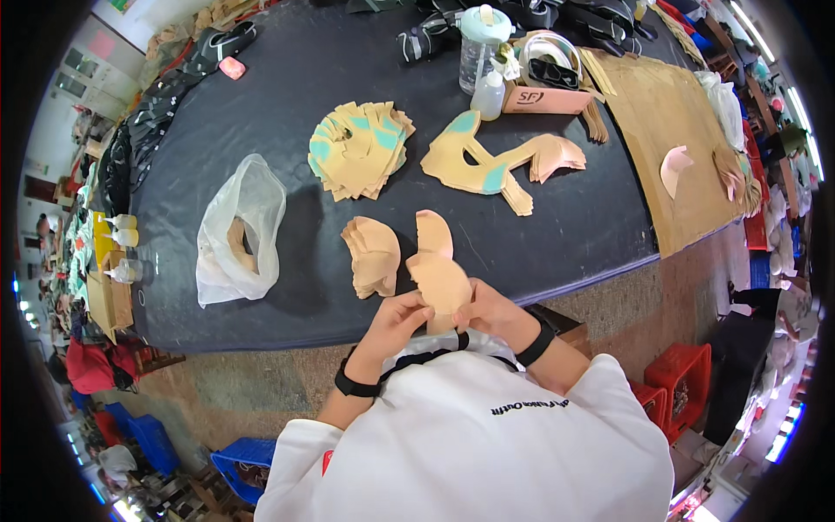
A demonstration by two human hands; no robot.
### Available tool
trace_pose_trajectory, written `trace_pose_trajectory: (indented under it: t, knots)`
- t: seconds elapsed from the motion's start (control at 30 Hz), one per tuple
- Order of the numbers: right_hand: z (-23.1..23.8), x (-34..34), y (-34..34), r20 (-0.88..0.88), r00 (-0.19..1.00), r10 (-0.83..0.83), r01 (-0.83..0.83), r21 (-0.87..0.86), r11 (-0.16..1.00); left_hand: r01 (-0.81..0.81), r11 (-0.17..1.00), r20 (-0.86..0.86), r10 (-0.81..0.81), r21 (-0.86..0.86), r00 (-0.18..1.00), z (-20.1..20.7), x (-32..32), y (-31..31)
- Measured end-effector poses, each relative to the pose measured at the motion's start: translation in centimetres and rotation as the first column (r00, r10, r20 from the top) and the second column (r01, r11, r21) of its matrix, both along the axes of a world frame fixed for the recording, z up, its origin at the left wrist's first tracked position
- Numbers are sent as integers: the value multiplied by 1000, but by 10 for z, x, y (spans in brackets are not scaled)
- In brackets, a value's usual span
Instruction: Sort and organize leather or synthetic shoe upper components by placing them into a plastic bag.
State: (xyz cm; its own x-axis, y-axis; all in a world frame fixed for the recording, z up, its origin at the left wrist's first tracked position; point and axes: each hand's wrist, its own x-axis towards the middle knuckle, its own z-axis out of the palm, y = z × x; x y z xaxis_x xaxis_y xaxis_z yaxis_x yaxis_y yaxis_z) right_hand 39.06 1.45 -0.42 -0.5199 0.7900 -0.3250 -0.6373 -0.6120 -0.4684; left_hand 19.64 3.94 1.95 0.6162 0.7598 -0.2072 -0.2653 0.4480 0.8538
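Note:
At the table's near edge, my left hand (396, 320) and my right hand (492, 310) pinch a curved tan cut-out piece (442, 284) between thumbs and fingers. It looks like thin leather or lining, with a jagged left edge; its lower part is partly hidden by my fingers. Just beyond it on the table lies a similar tan piece (433, 232), partly covered by the held one. Left of that sits a fanned stack of tan pieces (374, 255). Both my wrists wear black bands.
On the dark table (539, 244) lie a ring of yellow-and-teal pieces (361, 150), more such pieces (461, 165) and a clear plastic bag (265, 200). A squeeze bottle (490, 97), a jug (481, 52) and an open box (546, 101) stand farther back. Cardboard (639, 130) covers the right end.

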Motion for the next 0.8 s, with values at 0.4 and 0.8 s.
trace_pose_trajectory:
  t: [0.4, 0.8]
  knots:
    - [-47, 16, 75, 467, 853, -233, 145, 217, 965, -130, 844, -597, 468, 520, 652, -5, -9, 24]
    - [-32, -82, 90, 566, 166, -808, -465, 767, 442, 62, 705, -678, 648, 706, 347, -23, -28, 27]
